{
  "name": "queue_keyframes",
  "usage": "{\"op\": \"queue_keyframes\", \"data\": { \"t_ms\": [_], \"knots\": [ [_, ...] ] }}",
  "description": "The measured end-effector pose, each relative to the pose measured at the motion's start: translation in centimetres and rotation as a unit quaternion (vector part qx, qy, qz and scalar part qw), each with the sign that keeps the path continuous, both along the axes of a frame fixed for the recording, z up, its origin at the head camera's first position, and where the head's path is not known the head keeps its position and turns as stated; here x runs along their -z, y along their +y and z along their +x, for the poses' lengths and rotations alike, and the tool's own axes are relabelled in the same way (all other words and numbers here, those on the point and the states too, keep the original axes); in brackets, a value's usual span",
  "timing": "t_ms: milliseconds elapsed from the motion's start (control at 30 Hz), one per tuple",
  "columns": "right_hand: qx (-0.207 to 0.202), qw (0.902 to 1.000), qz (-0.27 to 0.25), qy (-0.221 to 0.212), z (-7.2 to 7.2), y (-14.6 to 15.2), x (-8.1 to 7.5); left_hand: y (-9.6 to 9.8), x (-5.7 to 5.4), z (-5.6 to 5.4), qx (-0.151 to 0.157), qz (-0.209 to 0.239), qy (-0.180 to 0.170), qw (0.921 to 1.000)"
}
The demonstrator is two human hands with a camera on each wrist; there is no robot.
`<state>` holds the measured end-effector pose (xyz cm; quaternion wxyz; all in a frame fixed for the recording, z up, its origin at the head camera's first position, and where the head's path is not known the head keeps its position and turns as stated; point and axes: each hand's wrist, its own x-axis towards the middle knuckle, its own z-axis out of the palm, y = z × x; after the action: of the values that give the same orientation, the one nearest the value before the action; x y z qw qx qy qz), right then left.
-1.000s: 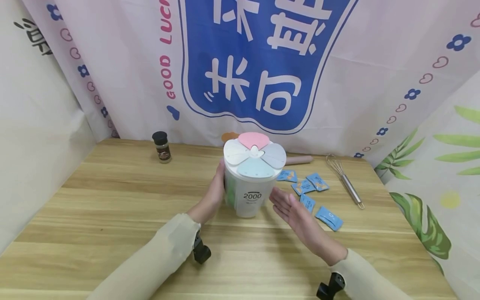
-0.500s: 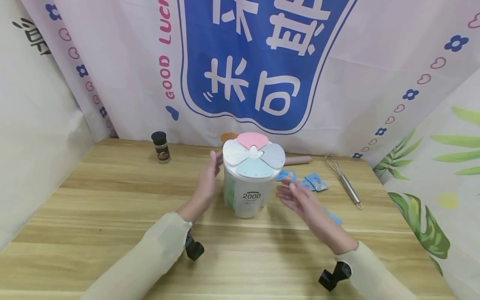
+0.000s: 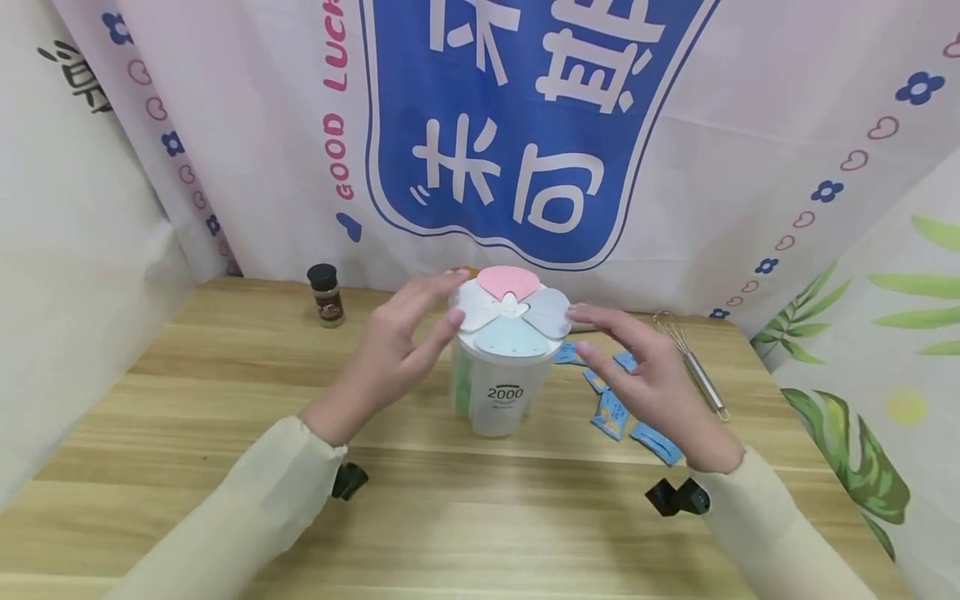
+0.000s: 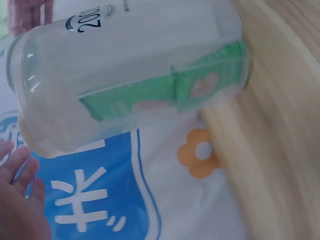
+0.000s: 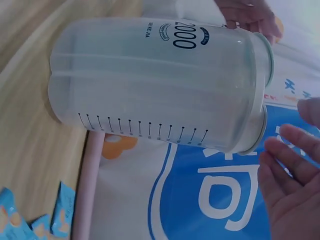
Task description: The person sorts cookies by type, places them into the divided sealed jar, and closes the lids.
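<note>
A translucent storage canister marked 2000 stands upright on the wooden table. Its lid has pink, white, grey and pale blue petal-shaped flaps. Green packets show through the canister's wall in the left wrist view. My left hand is at the lid's left edge, fingers extended and thumb apart. At the lid's right edge is my right hand, its fingers spread and loosely bent. Neither hand grips anything.
Several blue packets lie right of the canister, with a whisk beyond them. A black-capped spice jar stands at the back left. Behind the canister lies a pink rod, before a printed cloth.
Both hands have come off the canister's sides and risen to the level of its lid. The canister stays in place.
</note>
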<state>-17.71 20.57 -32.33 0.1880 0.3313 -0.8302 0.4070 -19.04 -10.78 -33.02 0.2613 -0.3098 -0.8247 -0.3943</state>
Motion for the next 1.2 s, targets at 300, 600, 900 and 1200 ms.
{"op": "queue_keyframes", "data": {
  "t_ms": [300,600,900,1200],
  "knots": [
    [-0.028,0.9889,0.135,0.056,-0.4,-1.2,-1.3,-0.1,-0.4,0.2,0.02,-0.21,0.1,0.9724],
    [-0.068,0.9793,0.17,0.087,-1.1,-1.2,-1.6,0.0,-0.4,-0.1,0.051,-0.234,0.109,0.9649],
    [-0.085,0.9794,0.149,0.106,-1.5,-1.3,-1.3,0.0,-0.6,0.0,0.081,-0.188,0.051,0.9775],
    [-0.086,0.9819,0.125,0.113,-1.8,-1.6,-0.8,-0.2,-1.0,0.1,0.088,-0.178,0.026,0.9798]
  ]
}}
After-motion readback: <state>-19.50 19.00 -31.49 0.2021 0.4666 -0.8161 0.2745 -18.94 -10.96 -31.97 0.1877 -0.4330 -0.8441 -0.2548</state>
